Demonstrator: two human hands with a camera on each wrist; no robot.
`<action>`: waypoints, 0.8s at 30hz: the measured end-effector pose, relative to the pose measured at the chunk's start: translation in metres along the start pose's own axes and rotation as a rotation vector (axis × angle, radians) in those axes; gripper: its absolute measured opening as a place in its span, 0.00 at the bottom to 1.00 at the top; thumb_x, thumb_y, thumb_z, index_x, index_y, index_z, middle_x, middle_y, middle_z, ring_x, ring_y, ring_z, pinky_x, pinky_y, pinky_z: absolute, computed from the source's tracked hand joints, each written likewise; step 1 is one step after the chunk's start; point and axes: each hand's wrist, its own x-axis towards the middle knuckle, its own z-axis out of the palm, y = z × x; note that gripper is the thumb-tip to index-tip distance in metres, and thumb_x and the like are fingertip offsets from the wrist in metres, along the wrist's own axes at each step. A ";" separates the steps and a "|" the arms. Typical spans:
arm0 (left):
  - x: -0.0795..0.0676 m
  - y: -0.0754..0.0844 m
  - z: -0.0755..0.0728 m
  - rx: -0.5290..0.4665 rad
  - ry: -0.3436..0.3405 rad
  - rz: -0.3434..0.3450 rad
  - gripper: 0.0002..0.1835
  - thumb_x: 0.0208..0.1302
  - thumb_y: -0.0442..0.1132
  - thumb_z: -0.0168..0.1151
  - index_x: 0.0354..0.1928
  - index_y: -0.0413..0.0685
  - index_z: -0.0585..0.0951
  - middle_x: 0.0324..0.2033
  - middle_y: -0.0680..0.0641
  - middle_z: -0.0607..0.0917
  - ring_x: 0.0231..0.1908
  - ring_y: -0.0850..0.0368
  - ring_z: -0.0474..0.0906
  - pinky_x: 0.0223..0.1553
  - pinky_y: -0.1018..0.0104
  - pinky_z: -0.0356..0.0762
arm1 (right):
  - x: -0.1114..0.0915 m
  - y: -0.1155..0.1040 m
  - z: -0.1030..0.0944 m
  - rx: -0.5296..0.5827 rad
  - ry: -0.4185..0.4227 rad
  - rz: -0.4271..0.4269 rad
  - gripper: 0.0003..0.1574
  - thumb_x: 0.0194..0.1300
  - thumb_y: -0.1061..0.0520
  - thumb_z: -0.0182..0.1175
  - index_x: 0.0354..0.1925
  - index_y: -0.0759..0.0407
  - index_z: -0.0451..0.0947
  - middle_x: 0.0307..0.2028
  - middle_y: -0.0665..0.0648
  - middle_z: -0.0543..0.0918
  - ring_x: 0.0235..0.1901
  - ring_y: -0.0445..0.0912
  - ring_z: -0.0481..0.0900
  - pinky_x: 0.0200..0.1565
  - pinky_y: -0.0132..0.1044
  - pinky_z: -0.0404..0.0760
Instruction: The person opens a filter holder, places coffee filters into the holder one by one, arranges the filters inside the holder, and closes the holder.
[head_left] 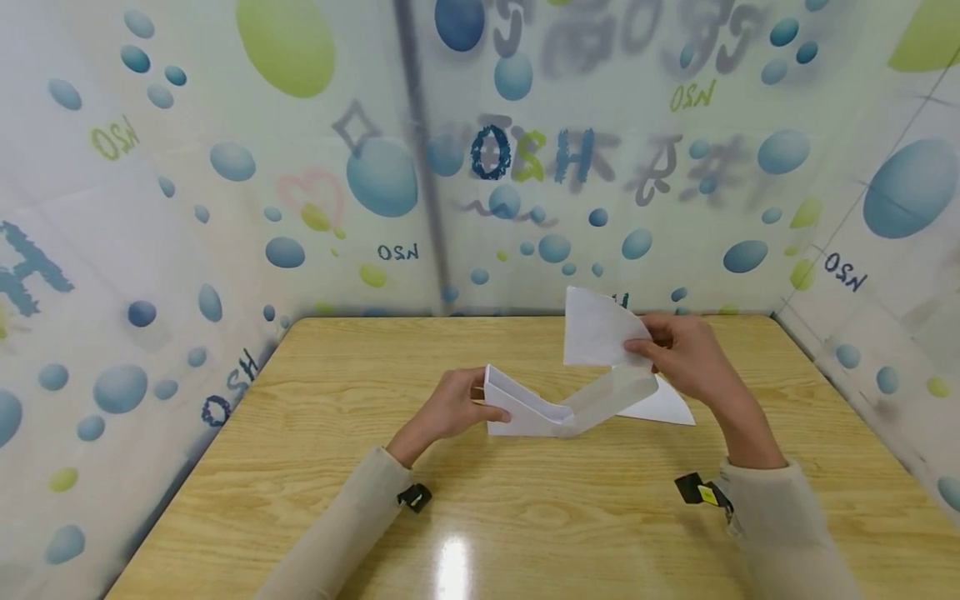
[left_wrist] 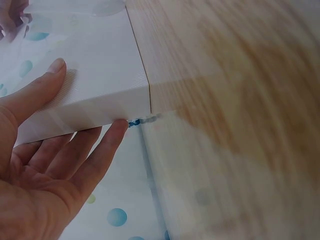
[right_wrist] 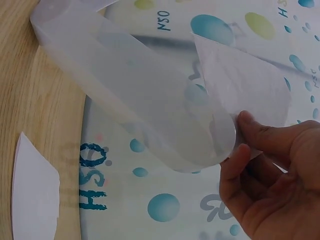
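My left hand (head_left: pixel 450 404) grips the left end of a white box-like holder (head_left: pixel 521 419) with a slanted upper edge. In the left wrist view, the thumb lies on its broad face and the fingers sit at its narrow side (left_wrist: pixel 95 107). From the holder's right end, a wide translucent plastic strip (head_left: pixel 603 398) slants up to my right hand (head_left: pixel 688 354). That hand pinches a white sheet (head_left: pixel 600 329) with one curved edge between thumb and fingers. The strip's bent end (right_wrist: pixel 220 150) is right at these fingertips in the right wrist view.
Another white piece (head_left: pixel 667 407) lies on the wooden table (head_left: pixel 525 517), behind and below the strip. Printed curtains (head_left: pixel 337 250) with blue and green bubbles hang beyond the table's back edge and along its sides.
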 end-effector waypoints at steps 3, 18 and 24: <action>0.000 0.001 0.000 -0.002 -0.002 0.004 0.18 0.58 0.34 0.78 0.51 0.45 0.86 0.47 0.43 0.90 0.47 0.47 0.91 0.45 0.63 0.90 | 0.000 -0.001 0.002 0.004 -0.003 0.005 0.18 0.71 0.58 0.67 0.54 0.67 0.84 0.39 0.66 0.90 0.26 0.41 0.80 0.25 0.32 0.80; 0.000 0.002 0.000 0.001 0.000 0.015 0.18 0.58 0.34 0.78 0.51 0.44 0.86 0.47 0.43 0.90 0.47 0.47 0.91 0.45 0.63 0.90 | 0.004 -0.007 0.011 -0.018 -0.012 -0.071 0.08 0.70 0.58 0.68 0.34 0.60 0.82 0.23 0.56 0.83 0.19 0.40 0.74 0.24 0.33 0.76; 0.000 0.003 0.000 0.007 0.000 0.015 0.18 0.58 0.35 0.78 0.51 0.43 0.86 0.47 0.42 0.90 0.47 0.47 0.91 0.46 0.63 0.90 | 0.004 -0.008 0.016 -0.029 -0.025 -0.057 0.11 0.70 0.57 0.67 0.31 0.59 0.79 0.21 0.54 0.80 0.19 0.42 0.74 0.24 0.33 0.77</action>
